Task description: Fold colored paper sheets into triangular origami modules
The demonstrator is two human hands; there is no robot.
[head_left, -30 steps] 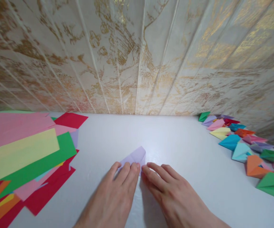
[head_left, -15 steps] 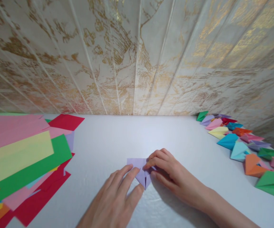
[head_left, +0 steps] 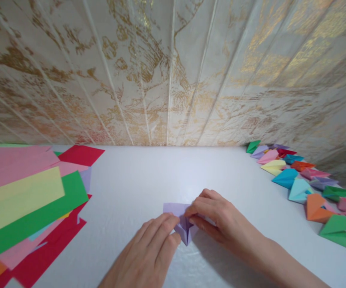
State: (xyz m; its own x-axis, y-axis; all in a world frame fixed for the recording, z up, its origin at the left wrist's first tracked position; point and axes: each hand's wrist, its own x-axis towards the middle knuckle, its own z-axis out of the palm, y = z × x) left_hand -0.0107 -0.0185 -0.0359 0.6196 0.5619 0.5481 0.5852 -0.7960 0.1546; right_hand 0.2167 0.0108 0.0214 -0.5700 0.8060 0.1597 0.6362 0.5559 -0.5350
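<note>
A small folded lilac paper piece (head_left: 181, 223) lies on the white table (head_left: 149, 176) in front of me, its point towards me. My left hand (head_left: 149, 256) presses its left half down with fingertips close together. My right hand (head_left: 217, 218) pinches the right flap between thumb and fingers. Part of the paper is hidden under both hands.
A loose pile of coloured paper strips (head_left: 25, 200), pink, yellow, green and red, covers the left of the table. Several folded paper pieces (head_left: 305, 184) in many colours lie along the right edge. A cream and gold patterned wall (head_left: 173, 72) rises just behind the table.
A second ago both hands pressed the paper flat with its point away from me. The paper has since been turned, point towards me, and my right hand has moved onto its right flap.
</note>
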